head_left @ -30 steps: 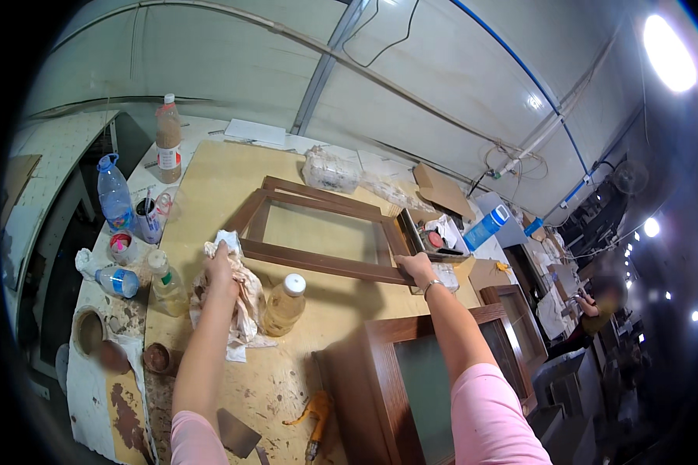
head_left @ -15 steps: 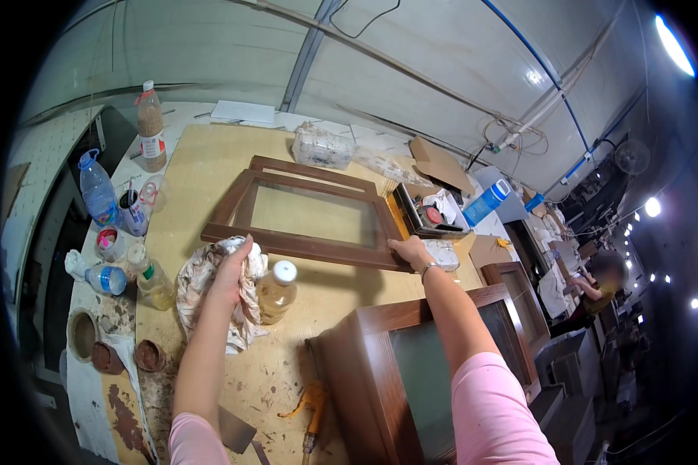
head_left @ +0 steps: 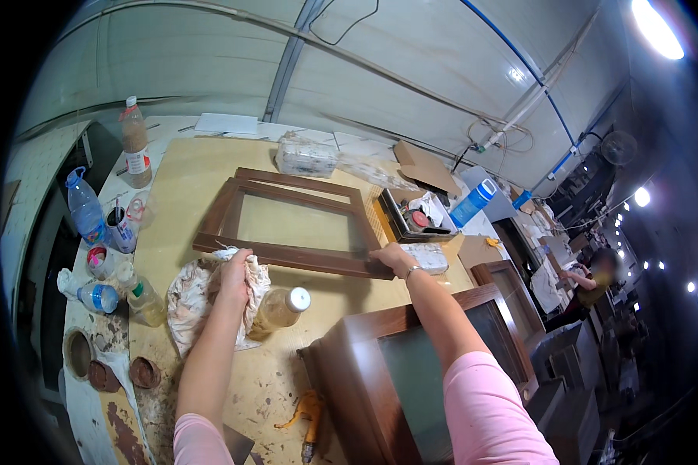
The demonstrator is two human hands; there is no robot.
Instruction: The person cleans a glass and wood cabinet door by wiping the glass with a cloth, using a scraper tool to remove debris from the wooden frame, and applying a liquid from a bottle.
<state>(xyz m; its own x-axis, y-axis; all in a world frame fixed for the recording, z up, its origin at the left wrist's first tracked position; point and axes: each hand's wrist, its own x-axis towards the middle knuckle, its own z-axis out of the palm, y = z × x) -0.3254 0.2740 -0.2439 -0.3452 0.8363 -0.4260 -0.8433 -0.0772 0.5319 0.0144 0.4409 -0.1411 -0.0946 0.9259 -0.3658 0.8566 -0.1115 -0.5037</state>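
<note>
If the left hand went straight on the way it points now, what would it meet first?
Most likely the brown wooden frame's near rail, just beyond the left hand and the stained cloth it holds; depth is unclear, so they may already touch.

Bare hands [head_left: 236, 280], short pink sleeves [head_left: 490, 407] — and round the right wrist [head_left: 405, 263] a slim pale band [head_left: 414, 271], possibly a metal bracelet.

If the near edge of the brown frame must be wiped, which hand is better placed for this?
Probably the left hand: it holds the stained cloth, close to the near left corner of the brown frame. The right hand holds the near right corner, with no cloth visible.
</note>
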